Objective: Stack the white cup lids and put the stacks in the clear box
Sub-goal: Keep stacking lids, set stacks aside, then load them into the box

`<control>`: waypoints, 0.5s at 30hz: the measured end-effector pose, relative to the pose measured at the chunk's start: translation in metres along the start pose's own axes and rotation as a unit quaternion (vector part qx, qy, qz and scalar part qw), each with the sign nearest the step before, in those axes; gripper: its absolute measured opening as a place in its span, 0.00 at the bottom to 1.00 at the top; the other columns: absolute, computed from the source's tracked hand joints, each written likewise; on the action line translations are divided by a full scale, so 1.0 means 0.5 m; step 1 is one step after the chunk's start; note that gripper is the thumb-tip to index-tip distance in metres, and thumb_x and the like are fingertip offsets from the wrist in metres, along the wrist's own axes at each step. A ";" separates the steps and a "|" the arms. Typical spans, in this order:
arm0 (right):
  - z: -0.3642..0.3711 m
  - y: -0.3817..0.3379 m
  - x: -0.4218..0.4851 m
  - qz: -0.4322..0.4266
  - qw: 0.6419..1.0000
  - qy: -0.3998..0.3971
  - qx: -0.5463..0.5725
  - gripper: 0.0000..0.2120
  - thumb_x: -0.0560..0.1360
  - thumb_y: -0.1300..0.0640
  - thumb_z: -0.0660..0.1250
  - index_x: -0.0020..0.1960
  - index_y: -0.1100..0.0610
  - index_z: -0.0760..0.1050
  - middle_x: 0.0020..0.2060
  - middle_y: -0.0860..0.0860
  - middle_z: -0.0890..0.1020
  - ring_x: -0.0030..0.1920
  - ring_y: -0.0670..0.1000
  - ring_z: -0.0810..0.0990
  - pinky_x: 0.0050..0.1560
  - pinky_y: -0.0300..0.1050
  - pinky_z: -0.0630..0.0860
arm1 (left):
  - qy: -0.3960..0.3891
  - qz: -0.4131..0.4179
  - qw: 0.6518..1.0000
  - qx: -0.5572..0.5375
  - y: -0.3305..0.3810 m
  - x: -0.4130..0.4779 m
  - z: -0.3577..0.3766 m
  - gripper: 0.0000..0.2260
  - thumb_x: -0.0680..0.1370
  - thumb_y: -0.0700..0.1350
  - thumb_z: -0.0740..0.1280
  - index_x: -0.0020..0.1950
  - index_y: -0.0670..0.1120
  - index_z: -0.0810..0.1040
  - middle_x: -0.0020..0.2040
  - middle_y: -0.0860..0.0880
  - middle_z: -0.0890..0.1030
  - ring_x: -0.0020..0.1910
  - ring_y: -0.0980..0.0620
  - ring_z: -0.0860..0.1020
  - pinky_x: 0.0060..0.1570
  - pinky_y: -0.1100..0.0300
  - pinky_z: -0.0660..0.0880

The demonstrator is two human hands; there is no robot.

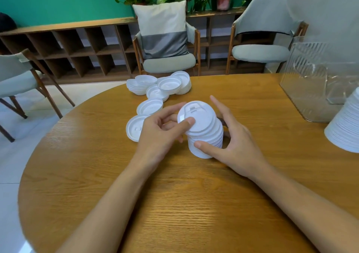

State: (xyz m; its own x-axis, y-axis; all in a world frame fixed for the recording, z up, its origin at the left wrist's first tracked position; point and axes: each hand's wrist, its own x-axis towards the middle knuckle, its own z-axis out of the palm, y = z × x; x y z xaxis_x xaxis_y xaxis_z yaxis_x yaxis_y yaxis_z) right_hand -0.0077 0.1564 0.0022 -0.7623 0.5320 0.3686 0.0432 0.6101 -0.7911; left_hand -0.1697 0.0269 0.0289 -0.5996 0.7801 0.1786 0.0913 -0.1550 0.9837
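My left hand (161, 128) pinches the top lid (200, 114), thumb on its upper face and fingers curled under it; the lid sits tilted on the stack of lids (207, 142) in the middle of the table (174, 204). My right hand (237, 142) is half open around this stack, thumb pressed on the near side and index finger lifted free. The clear box (303, 89) stands far right, and the loose lids (159, 86) lie far left.

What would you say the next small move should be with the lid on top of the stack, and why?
Probably press the top lid down with the left hand until it nests flat. It sits tilted on the lid stack with that hand's thumb on it, while the right hand grips the stack's side to steady it. Loose lids lie beyond.
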 end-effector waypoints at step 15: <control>0.000 -0.001 -0.002 -0.014 1.000 -0.002 -0.027 0.40 0.70 0.36 0.76 0.79 0.41 0.67 0.67 0.35 0.75 0.68 0.34 0.71 0.60 0.25 0.67 | -0.022 0.096 0.975 0.200 -0.026 -0.009 0.017 0.27 0.71 0.59 0.79 0.69 0.55 0.81 0.64 0.58 0.81 0.66 0.58 0.78 0.62 0.59 0.78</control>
State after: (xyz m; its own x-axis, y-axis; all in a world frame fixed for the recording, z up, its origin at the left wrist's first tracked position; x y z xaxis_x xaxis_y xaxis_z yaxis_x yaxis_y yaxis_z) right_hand -0.0069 0.1558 0.0022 -0.7669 0.5117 0.3874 0.0568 0.6554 -0.7532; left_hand -0.1612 0.0306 0.0156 -0.5064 0.7869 0.3525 0.5065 -0.0594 0.8602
